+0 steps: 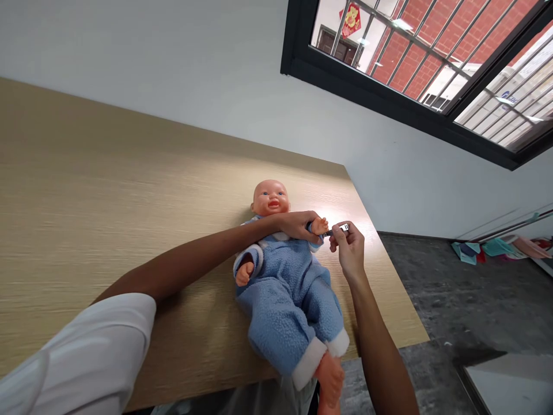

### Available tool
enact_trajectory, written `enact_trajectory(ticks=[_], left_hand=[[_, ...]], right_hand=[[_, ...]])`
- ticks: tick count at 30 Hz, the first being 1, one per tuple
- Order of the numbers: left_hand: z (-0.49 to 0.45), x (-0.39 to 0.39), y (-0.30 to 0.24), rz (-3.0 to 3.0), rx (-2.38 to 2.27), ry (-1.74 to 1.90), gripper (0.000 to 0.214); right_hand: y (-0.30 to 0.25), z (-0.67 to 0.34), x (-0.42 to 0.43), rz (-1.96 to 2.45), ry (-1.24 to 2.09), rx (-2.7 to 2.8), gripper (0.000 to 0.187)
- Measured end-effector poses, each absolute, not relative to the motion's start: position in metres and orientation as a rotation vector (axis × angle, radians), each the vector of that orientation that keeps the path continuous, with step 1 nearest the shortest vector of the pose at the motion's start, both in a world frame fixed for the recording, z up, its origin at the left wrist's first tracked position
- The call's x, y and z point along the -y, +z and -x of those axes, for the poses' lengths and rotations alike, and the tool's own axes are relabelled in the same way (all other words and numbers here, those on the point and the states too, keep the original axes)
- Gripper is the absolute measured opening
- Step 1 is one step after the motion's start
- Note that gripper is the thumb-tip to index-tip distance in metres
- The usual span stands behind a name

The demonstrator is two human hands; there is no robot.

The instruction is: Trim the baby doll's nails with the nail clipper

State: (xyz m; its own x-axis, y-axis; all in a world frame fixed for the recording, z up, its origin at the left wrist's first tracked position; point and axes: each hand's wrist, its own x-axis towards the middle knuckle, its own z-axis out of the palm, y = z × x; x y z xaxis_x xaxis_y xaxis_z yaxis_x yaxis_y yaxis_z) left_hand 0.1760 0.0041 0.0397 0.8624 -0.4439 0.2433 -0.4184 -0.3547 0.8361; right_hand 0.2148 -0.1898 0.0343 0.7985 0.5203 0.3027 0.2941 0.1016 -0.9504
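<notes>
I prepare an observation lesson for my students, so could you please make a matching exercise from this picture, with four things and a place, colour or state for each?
Column one
1. Left hand
2. Right hand
3. Doll
4. Window frame

Column two
A. Dark, at the upper right of the picture
B. Pinches a small shiny tool
C. Lies face up on the table, dressed in blue and white
D. Grips the doll's arm

Right pairs: 1-D, 2-B, 3-C, 4-A
</notes>
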Motion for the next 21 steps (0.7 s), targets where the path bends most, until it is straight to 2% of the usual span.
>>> enact_trajectory(ticks=[21], left_hand=[[-0.1785, -0.0040, 0.0380, -2.020, 0.638, -0.029, 0.036]], right_hand=[[0.0309, -0.2193, 0.1910, 1.474, 0.134, 0.681, 0.038]])
